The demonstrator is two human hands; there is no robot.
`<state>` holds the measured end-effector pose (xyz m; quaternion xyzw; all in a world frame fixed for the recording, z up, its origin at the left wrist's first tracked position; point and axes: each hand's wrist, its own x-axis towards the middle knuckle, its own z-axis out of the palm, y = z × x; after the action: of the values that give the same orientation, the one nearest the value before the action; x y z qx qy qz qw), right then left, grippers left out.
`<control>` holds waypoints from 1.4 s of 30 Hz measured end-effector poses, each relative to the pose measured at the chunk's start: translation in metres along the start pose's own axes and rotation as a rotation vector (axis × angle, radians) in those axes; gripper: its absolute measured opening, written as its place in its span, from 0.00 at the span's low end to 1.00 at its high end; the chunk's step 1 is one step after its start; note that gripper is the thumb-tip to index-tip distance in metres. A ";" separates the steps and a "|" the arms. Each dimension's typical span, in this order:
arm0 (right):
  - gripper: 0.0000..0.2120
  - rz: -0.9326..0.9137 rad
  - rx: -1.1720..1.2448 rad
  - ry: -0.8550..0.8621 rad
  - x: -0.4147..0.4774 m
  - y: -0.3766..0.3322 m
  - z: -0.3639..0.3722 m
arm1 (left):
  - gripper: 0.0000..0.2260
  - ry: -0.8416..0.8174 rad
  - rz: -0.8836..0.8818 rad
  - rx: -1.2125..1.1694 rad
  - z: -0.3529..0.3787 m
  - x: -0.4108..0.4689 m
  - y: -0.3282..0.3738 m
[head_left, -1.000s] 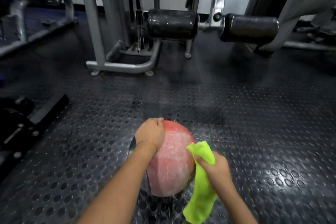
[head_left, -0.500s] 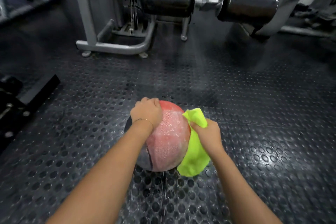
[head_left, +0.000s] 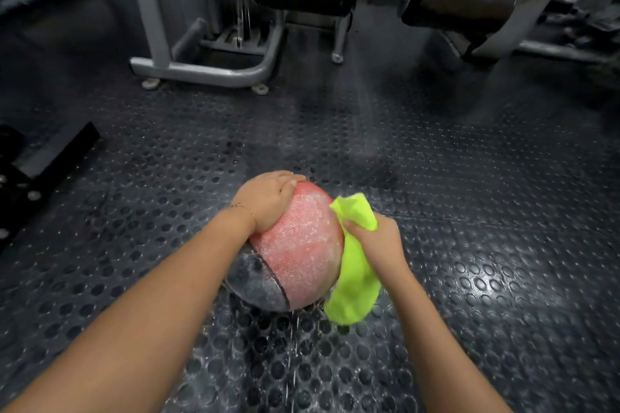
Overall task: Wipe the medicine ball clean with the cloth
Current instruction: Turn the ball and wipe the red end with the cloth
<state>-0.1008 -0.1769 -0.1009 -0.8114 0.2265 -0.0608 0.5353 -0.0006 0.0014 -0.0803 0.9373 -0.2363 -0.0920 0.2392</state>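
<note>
Head cam: ball (head_left: 302, 245) sat on floor (head_left: 469, 178), wet. L grip (head_left: 268, 201) pressed flat on top, holding nothing. R grip (head_left: 379, 245) clenched cloth (head_left: 355, 285) against ball's rt side.

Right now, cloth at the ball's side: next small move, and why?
Probably sweep the cloth up across the ball, over its red top. The right hand grips the cloth against the ball's right side, the top looks wet, and the left hand rests on it.
</note>
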 end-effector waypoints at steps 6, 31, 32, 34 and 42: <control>0.10 0.023 0.063 0.026 -0.019 0.007 0.008 | 0.19 0.022 -0.074 -0.036 -0.002 -0.003 -0.002; 0.03 0.068 0.077 0.050 -0.029 0.012 0.006 | 0.20 0.099 -0.156 -0.075 0.004 0.000 0.000; 0.04 0.061 0.048 0.056 -0.020 0.007 0.005 | 0.20 0.102 -0.146 -0.066 0.004 0.001 0.002; 0.07 0.058 0.014 0.072 -0.001 -0.004 0.006 | 0.20 0.091 -0.137 -0.056 0.006 0.003 0.005; 0.06 0.047 0.013 0.042 -0.027 0.001 0.006 | 0.20 0.074 -0.125 -0.033 0.003 0.001 0.000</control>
<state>-0.1230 -0.1608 -0.1001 -0.8009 0.2564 -0.0665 0.5370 -0.0006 0.0000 -0.0834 0.9489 -0.1668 -0.0758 0.2569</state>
